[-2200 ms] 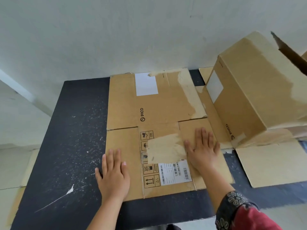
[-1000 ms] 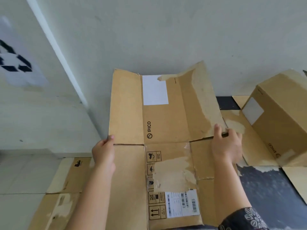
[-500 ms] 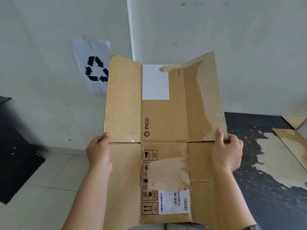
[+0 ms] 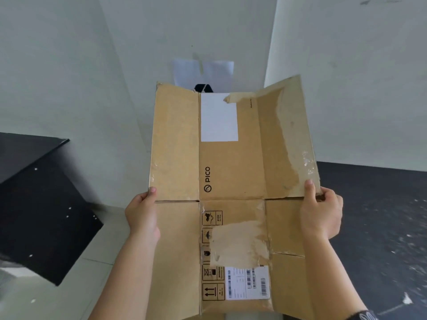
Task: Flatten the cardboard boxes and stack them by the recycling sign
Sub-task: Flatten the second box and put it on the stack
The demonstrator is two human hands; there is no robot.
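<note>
The flattened cardboard box (image 4: 233,195), marked PICO, is off the table now and up in the air, held out in front of the person. A moment ago it lay pressed flat under both palms; since then it has been lifted and the person has turned away from the table toward the wall corner. The left hand (image 4: 143,213) is closed on the sheet's left edge at the middle crease, thumb on the near face. The right hand (image 4: 321,215) is closed on the right edge at the same crease, thumb up on the torn, tape-scarred flap.

The recycling sign (image 4: 203,73), a white sheet on the wall, was off to the left of the box half a second ago. It now sits directly behind the sheet's top edge, with only the tip of its black symbol showing. That suggests the carry is nearly lined up with the drop spot.

The dark table (image 4: 381,215) lies at the right, and a black panel (image 4: 41,204) leans at the left. The tiled floor (image 4: 76,285) below the sign is mostly hidden by the sheet. What probably remains for this box is lowering it at the foot of the wall.
</note>
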